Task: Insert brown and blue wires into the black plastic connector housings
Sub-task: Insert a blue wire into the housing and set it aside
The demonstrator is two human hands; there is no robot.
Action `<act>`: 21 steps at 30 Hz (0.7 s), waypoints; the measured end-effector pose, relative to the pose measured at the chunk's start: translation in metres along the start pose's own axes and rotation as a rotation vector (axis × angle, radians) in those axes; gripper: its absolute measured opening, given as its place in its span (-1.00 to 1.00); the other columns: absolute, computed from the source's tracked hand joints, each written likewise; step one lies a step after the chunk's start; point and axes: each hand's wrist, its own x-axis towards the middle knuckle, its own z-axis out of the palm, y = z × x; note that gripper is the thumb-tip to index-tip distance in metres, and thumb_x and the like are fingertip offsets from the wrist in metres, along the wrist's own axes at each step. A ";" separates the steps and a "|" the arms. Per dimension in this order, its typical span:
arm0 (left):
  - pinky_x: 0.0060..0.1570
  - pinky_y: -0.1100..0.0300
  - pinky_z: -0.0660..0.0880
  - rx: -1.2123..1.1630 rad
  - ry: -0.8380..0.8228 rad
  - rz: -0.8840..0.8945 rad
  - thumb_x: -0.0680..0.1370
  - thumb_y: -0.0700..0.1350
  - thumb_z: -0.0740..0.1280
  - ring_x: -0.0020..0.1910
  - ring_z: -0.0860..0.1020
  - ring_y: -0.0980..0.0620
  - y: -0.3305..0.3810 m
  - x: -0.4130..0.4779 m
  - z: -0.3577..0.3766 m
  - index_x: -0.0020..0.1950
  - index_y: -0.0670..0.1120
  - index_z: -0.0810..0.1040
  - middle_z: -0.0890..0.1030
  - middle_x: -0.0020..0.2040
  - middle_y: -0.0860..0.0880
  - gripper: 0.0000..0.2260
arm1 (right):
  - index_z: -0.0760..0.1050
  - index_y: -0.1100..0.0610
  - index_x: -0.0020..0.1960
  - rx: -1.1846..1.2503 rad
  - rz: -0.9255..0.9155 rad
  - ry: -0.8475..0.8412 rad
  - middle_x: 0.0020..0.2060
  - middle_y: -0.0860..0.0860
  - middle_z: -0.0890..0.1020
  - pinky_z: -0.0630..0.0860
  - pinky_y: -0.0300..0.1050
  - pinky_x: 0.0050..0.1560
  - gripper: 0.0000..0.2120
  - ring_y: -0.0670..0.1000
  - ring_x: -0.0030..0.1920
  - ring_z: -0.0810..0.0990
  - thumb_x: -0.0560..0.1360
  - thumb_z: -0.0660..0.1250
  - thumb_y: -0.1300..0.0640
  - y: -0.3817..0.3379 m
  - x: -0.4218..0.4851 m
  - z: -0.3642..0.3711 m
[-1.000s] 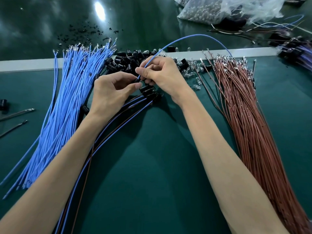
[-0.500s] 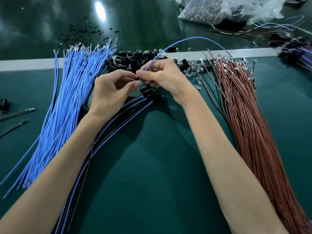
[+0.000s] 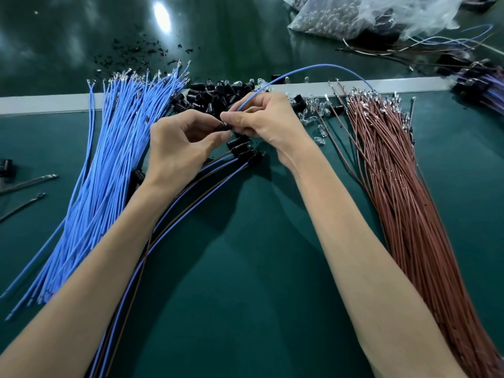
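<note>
**Blue wire lined up at the housing**

A black housing is pinched in the left hand over the middle of the bench; the blue wire is pinched near its tip in the right hand, both grips closed tight, the slack arching far and right; the wire looks light and floppy, so it is best held close to the terminal; the housing seems small, hard, slippery.
</note>
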 end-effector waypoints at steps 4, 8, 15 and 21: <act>-0.07 0.15 0.61 0.038 0.045 0.033 0.41 -0.15 0.52 -0.19 0.66 0.02 0.001 -0.001 0.000 -0.08 -0.05 0.63 0.66 -0.20 0.02 -0.86 | 0.56 0.12 -0.29 -0.048 0.061 -0.027 -0.48 -0.08 0.58 0.44 -0.39 -0.37 -0.85 -0.18 -0.44 0.52 0.40 0.50 0.21 -0.001 -0.001 -0.003; -0.11 0.24 0.59 0.063 0.064 0.061 0.41 -0.16 0.52 -0.21 0.66 0.07 0.000 -0.004 0.005 -0.06 -0.07 0.64 0.66 -0.21 0.01 -0.86 | 0.56 0.16 -0.28 -0.068 0.078 -0.011 -0.51 -0.08 0.56 0.41 -0.41 -0.41 -0.85 -0.21 -0.47 0.49 0.41 0.49 0.21 -0.002 -0.002 -0.002; -0.04 0.14 0.59 0.042 -0.020 -0.022 0.47 -0.10 0.46 -0.16 0.67 -0.01 0.000 -0.003 0.005 -0.06 -0.06 0.63 0.68 -0.19 -0.03 -0.91 | 0.56 0.15 -0.25 -0.056 0.077 -0.014 -0.43 -0.05 0.60 0.42 -0.41 -0.39 -0.86 -0.20 -0.45 0.53 0.46 0.45 0.17 -0.005 -0.002 -0.001; -0.14 0.38 0.51 -0.215 -0.221 -0.083 0.56 -0.27 0.31 -0.25 0.64 0.18 0.005 0.000 -0.002 -0.02 -0.18 0.57 0.68 -0.29 0.10 -0.94 | 0.55 0.06 -0.26 0.091 0.133 -0.116 -0.37 -0.10 0.63 0.41 -0.37 -0.32 -0.77 -0.19 -0.42 0.53 0.56 0.32 0.06 -0.010 -0.003 -0.010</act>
